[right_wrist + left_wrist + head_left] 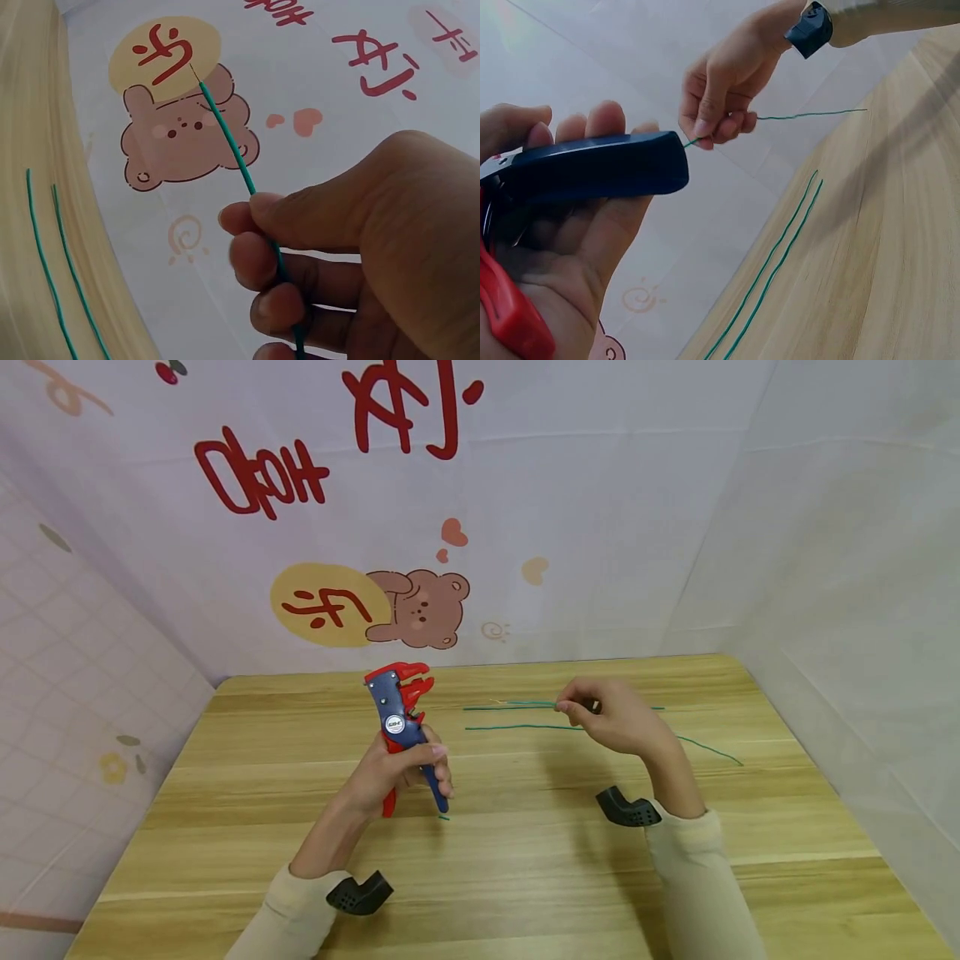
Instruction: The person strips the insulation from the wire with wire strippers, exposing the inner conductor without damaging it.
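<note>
My left hand (386, 774) grips a wire stripper (384, 697) by its red and blue handles, its head pointing up and away over the left half of the table. In the right wrist view my right hand (405, 232) pinches a green wire (229, 139) between thumb and index finger. A thin bare strand end (195, 73) sticks out beyond its insulation. The wire's other end trails out behind the hand in the left wrist view. Two more green wires lie side by side below the right hand. Stripper and held wire are apart.
A short green offcut (444, 817) lies by the stripper's handle on the wooden table (510, 877). Printed fabric (600, 527) hangs behind the table's back edge, and further pale cloth walls stand at both sides.
</note>
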Motion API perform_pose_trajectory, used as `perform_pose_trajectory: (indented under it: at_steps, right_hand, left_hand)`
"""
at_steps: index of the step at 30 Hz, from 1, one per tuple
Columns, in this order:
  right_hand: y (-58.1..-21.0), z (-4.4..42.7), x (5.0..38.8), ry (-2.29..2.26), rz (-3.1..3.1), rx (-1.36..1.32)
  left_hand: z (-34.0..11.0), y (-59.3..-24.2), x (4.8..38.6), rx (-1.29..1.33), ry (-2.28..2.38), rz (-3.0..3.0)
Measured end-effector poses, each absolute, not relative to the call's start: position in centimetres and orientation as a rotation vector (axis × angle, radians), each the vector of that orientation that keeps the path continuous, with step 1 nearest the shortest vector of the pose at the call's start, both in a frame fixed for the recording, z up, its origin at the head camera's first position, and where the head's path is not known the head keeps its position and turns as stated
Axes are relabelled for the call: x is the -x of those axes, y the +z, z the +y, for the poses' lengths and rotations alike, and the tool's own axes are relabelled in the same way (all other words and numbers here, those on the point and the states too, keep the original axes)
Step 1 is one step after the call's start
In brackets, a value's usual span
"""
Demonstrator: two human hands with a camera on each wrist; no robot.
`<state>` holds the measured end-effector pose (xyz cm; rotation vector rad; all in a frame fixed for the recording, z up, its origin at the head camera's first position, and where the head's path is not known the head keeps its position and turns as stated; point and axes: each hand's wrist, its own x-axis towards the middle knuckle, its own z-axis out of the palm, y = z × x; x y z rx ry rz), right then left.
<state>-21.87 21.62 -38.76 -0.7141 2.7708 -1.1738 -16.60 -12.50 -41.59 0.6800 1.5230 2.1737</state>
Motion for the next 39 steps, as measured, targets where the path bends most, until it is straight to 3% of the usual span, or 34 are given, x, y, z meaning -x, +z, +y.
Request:
perform_pose_trajectory:
  at_steps: [29, 39]
  right_hand:
    - [-44.1, 21.5, 24.3, -0.995, 2.648, 0.775]
    - [-45.6, 21.3, 24.2, -0.957, 2.556, 0.650]
  left_hand:
    - [-13.1, -42.8, 17.2, -0.588, 2.170, 1.583]
    - [-13.5, -43.4, 17.1, -0.545, 2.169, 1.598]
